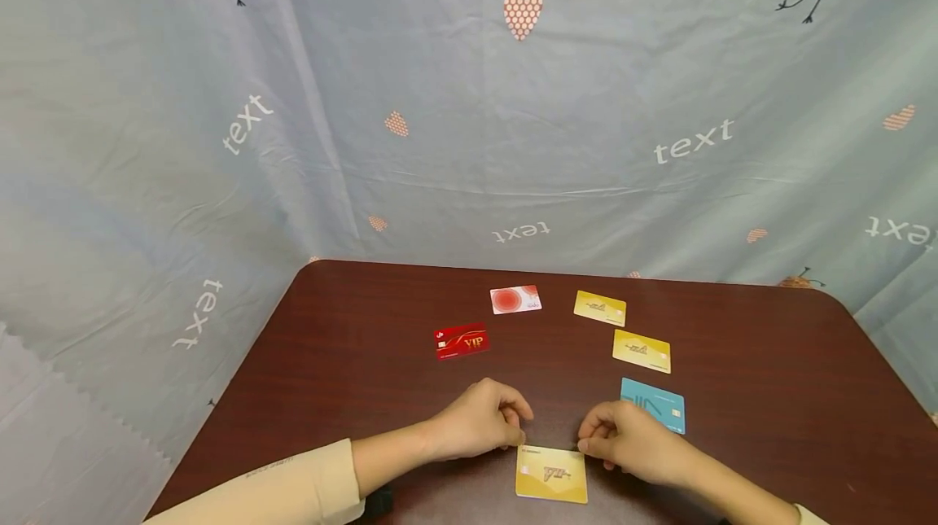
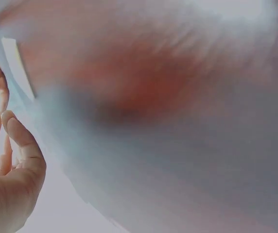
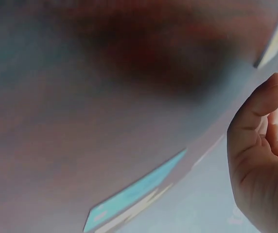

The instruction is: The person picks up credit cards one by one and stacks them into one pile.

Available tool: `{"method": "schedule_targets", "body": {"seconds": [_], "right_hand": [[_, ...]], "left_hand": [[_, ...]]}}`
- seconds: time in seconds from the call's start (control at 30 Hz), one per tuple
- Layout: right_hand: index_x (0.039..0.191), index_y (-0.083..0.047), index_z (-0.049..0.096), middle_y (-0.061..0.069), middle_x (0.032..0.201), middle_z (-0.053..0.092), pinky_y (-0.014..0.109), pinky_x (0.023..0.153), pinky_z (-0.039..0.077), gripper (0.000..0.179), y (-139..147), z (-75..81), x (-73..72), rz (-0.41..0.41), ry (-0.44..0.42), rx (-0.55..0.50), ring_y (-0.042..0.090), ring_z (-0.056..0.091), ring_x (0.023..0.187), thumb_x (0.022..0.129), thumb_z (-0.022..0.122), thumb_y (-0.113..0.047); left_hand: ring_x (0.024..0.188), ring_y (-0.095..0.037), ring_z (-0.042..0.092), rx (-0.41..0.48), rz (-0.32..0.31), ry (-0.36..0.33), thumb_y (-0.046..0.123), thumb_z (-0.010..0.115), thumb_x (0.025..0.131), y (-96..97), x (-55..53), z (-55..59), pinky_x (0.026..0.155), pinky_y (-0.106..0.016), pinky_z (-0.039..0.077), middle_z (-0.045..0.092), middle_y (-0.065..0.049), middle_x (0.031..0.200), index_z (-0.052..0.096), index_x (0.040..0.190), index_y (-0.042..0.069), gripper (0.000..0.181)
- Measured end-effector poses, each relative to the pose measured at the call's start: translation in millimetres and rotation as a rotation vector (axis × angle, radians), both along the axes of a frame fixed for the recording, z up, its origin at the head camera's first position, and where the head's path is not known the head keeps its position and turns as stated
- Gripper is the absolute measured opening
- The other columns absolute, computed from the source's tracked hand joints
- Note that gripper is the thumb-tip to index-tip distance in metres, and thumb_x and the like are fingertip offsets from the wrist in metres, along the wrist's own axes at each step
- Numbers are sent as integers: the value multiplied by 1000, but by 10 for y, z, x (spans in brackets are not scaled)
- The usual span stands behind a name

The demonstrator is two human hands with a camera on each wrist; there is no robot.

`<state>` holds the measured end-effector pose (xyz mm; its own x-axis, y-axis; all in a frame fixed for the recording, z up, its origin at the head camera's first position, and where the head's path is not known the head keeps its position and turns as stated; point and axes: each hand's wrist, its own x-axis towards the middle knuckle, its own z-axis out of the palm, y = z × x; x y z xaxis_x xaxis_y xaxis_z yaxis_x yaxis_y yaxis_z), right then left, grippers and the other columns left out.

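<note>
A gold VIP card (image 1: 552, 480) lies near the front of the table, with a thin purplish line along its lower edge. My left hand (image 1: 479, 421) is just beyond its left corner, fingers loosely bent and thumb close to the forefinger. Over by the far right corner is my right hand (image 1: 632, 442), also loosely bent, its fingertips right at the card's edge in the head view. Both wrist views show the card apart from the bent fingers. Partly behind the right hand lies a teal card (image 1: 663, 407).
Two yellow cards (image 1: 642, 351) (image 1: 600, 308) lie at the right on the dark brown table (image 1: 352, 346). Left of them are a red VIP card (image 1: 461, 341) and a white card with red circles (image 1: 516, 299). A patterned grey-blue cloth (image 1: 440, 175) hangs behind the table.
</note>
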<state>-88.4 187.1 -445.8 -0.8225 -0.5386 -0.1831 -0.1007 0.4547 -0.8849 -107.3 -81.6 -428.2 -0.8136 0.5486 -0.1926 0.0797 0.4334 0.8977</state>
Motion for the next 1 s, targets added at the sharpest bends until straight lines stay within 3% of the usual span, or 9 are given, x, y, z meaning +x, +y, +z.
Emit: {"method": "schedule_targets", "body": {"seconds": [0.17, 0.4, 0.67, 1.0], "right_hand": [[96, -3, 70, 6, 79, 64, 25, 52, 50, 8, 88, 91, -8, -22, 8, -11, 14, 59, 63, 99, 71, -10], [100, -2, 69, 5, 78, 63, 25, 52, 49, 12, 204, 178, -11, -47, 19, -3, 17, 59, 65, 100, 70, -14], [105, -1, 70, 9, 85, 67, 29, 58, 53, 18, 353, 263, -28, -106, 42, 45, 23, 65, 72, 101, 70, -19], [109, 0, 70, 10, 87, 67, 30, 62, 54, 21, 568, 263, -19, -173, 43, 43, 22, 63, 75, 101, 71, -19]], "left_hand": [[60, -9, 53, 51, -4, 24, -6, 77, 85, -11, -74, 118, 56, -19, 44, 62, 1, 72, 74, 104, -5, 19], [62, -9, 51, 103, 36, 25, -3, 76, 86, 0, -131, 213, 57, -21, 44, 63, 1, 78, 74, 106, -6, 21], [63, -9, 54, 116, 53, 90, 2, 75, 87, 45, -215, 322, 58, -21, 44, 65, 0, 82, 76, 106, 3, 19], [63, -9, 54, 160, 41, 104, 2, 75, 87, 224, -304, 378, 58, -22, 44, 65, 0, 83, 76, 106, 3, 19]]}}
